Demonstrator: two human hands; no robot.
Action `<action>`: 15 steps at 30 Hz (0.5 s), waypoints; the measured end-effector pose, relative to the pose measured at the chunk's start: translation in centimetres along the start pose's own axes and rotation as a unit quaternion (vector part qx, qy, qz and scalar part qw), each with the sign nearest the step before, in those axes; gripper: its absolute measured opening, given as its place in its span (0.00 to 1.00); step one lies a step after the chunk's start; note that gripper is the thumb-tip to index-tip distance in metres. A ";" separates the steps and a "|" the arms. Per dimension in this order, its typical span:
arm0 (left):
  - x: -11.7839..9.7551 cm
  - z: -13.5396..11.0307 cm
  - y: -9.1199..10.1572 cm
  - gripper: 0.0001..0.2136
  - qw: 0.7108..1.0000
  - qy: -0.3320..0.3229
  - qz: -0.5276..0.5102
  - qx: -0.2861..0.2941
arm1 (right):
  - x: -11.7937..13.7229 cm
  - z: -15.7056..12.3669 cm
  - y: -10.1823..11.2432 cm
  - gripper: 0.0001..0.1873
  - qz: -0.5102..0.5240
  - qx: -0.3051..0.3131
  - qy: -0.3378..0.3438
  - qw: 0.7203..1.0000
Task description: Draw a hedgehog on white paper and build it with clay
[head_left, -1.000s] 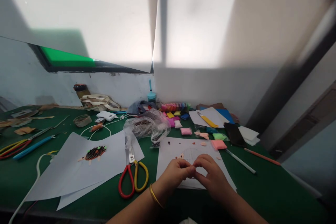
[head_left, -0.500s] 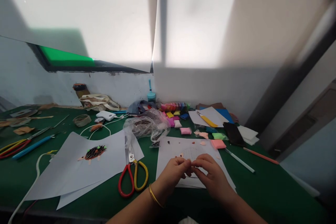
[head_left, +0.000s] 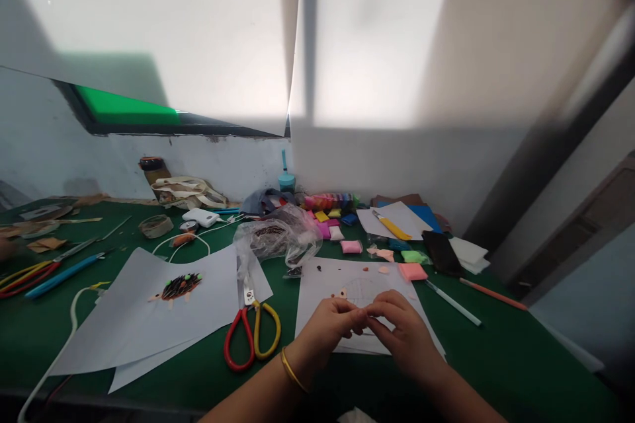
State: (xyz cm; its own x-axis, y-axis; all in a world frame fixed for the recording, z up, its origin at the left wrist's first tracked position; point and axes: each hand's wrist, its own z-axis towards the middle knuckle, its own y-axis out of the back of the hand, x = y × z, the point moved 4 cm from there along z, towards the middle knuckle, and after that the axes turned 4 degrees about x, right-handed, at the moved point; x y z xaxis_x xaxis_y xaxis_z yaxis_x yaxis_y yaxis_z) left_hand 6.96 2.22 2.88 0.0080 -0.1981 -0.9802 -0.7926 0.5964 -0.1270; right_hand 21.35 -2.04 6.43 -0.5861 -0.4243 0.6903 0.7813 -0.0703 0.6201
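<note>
Over a white sheet of paper [head_left: 312, 284], my left hand [head_left: 333, 324] and my right hand [head_left: 404, 330] meet fingertip to fingertip. Both are closed in a pinch, and whatever sits between the fingers is too small or hidden to make out. The sheet carries a faint pencil outline [head_left: 361, 288], with a small peach clay piece [head_left: 342, 293] and a dark dot at its left end. Small clay bits [head_left: 383, 269] lie along the paper's top edge. A pink clay block [head_left: 413, 271] rests at its upper right corner.
Left of my hands lie red-and-yellow-handled scissors [head_left: 253, 337] and a paper with a finished hedgehog picture [head_left: 181, 287]. Behind are a clear plastic bag [head_left: 278, 238] and several clay packets [head_left: 351, 247]. A white pen [head_left: 454, 304] and a dark phone [head_left: 441, 252] lie to the right.
My fingertips have shifted very slightly, still pinched together over the paper. At the far left edge, a blurred shape has come into view above the tools.
</note>
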 end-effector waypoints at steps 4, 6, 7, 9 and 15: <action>-0.3 -0.1 0.3 0.20 1.000 -0.019 0.007 -0.022 | 0.0 0.1 0.0 0.06 0.001 0.008 -0.006 1.000; -0.4 -0.1 0.3 0.20 0.999 -0.025 0.013 -0.030 | -0.1 0.1 0.0 0.07 0.002 0.007 -0.007 1.000; -0.5 -0.2 0.3 0.21 0.999 -0.025 0.013 -0.030 | -0.1 0.1 0.0 0.07 0.002 0.004 -0.004 1.000; -0.6 -0.2 0.2 0.22 1.000 -0.021 0.013 -0.019 | -0.1 0.2 -0.1 0.08 0.000 -0.003 0.001 1.000; -0.1 0.1 -0.2 0.19 0.999 0.005 0.007 -0.036 | -0.2 0.2 -0.3 0.08 -0.014 0.008 0.003 1.000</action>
State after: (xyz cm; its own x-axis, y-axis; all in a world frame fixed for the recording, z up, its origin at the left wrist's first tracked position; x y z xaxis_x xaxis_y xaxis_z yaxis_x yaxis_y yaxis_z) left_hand 7.14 2.22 2.99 -0.0103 -0.1985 -0.9801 -0.8345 0.5417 -0.1010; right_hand 21.18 -1.78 6.13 -0.6054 -0.4287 0.6706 0.7615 -0.0668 0.6447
